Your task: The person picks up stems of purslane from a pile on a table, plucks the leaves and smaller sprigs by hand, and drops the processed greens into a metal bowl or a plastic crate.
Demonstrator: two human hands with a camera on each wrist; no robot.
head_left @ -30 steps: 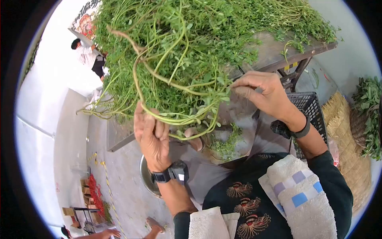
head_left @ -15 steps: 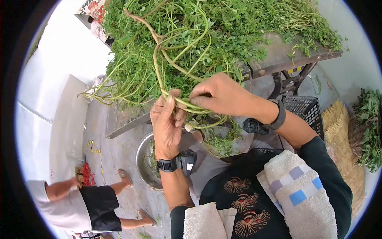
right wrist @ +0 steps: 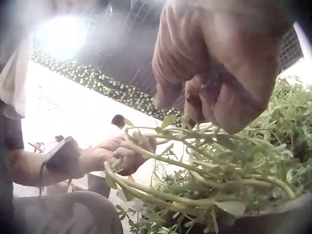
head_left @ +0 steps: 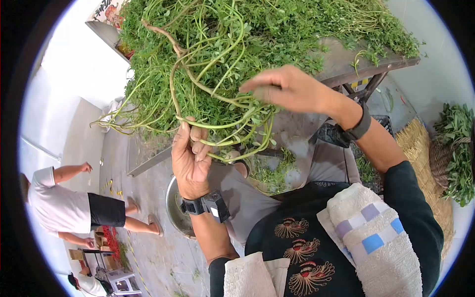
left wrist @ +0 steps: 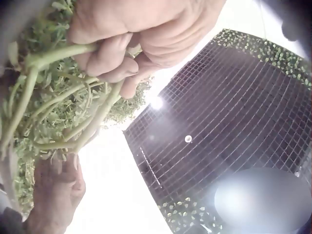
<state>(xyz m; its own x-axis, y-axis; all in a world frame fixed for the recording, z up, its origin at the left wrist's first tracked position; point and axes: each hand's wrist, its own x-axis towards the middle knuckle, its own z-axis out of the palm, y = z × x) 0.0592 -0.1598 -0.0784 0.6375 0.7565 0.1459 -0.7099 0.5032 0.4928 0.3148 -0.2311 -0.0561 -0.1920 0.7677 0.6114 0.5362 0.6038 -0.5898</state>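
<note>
"Green stems (head_left: 210,126): where are they?"
"Pinched in the left hand (head_left: 190,161), before the leafy heap (head_left: 282,39). The right hand (head_left: 292,91) hovers near them, blurred; can't tell whether it holds anything."
"Step?"
"Picking them over, probably; next calls for a light pinch."

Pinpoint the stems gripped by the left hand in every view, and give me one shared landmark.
Head: the stems arc across the upper middle.
Left wrist: the stems fill the left half, reaching below the left hand.
Right wrist: the stems curve through the lower middle.
Shared landmark: the left hand, left of centre in head and right wrist, top in left wrist.
</note>
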